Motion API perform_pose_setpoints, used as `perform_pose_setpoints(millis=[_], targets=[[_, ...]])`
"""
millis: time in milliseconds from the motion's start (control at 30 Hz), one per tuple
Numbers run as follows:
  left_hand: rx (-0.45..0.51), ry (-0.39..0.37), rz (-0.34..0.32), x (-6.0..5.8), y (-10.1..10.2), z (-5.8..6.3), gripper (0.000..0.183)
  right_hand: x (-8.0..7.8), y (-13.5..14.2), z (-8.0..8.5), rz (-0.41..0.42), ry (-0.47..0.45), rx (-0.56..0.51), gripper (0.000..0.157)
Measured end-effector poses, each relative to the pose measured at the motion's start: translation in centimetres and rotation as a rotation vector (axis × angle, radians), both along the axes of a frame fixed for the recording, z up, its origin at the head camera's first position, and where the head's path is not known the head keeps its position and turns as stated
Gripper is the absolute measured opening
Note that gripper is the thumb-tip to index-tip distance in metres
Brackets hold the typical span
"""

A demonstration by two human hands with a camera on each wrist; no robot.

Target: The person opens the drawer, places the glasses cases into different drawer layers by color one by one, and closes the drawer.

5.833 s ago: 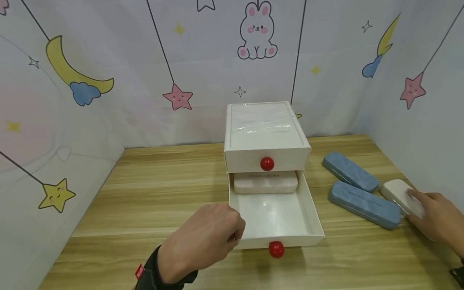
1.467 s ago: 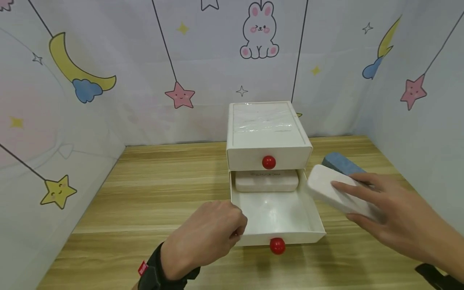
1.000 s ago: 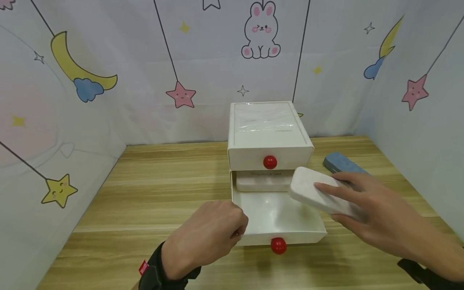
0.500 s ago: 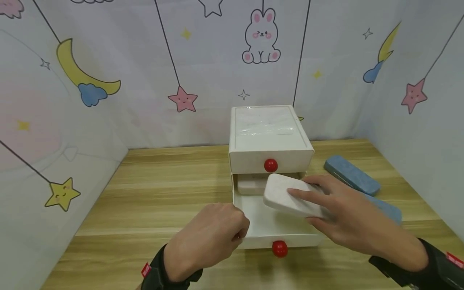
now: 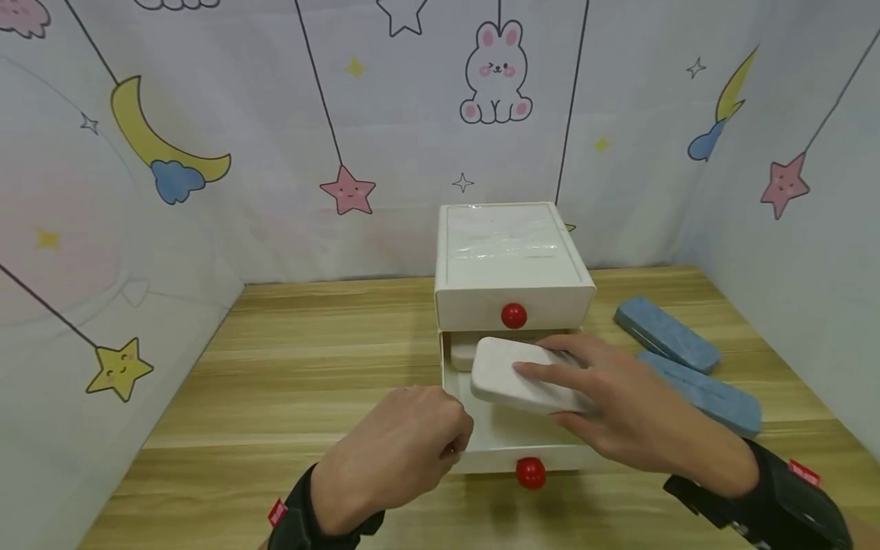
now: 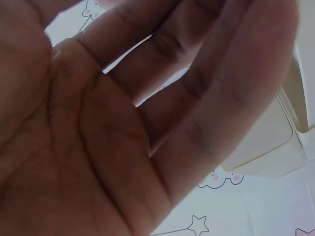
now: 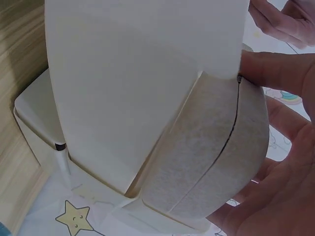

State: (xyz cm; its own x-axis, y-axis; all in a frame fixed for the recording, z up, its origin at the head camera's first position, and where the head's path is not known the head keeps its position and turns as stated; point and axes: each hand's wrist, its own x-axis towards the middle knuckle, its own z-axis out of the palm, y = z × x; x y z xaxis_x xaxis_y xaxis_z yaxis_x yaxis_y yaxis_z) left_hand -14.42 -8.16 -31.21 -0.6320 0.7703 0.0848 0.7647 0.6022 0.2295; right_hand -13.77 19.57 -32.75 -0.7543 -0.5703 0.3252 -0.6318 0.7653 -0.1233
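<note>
Moved leftward since earlier, the white rounded-oblong case [image 5: 507,374], pinched by your right hand [image 5: 615,405], points its long axis upper-left over the pulled-out white drawer [image 5: 505,431]; your loosely curled left hand [image 5: 390,454] holds nothing visible.

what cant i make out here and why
Head view: most of the rear white case in the lower drawer, hidden by the held white case and the right hand.
Head view: the inside of the upper drawer, hidden by its shut front.
Left wrist view: fingertips of the left hand, cut off by the top edge.
Right wrist view: the right hand's wrist, past the right edge.
</note>
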Motion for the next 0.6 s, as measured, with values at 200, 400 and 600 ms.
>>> perform_pose_setpoints(millis=[200,400,600], targets=[[0.0,-0.005,0.0,0.0,0.0,-0.1,0.035,-0.7,-0.4,-0.5,0.013,-0.024,0.008,0.069],[-0.004,-0.01,-0.006,0.0,0.0,-0.1,0.033,-1.0,-0.7,-0.6,0.019,-0.052,0.019,0.067],[-0.003,-0.005,-0.01,0.0,0.0,0.0,0.034,-1.3,-1.0,-0.5,0.03,-0.081,0.038,0.067]])
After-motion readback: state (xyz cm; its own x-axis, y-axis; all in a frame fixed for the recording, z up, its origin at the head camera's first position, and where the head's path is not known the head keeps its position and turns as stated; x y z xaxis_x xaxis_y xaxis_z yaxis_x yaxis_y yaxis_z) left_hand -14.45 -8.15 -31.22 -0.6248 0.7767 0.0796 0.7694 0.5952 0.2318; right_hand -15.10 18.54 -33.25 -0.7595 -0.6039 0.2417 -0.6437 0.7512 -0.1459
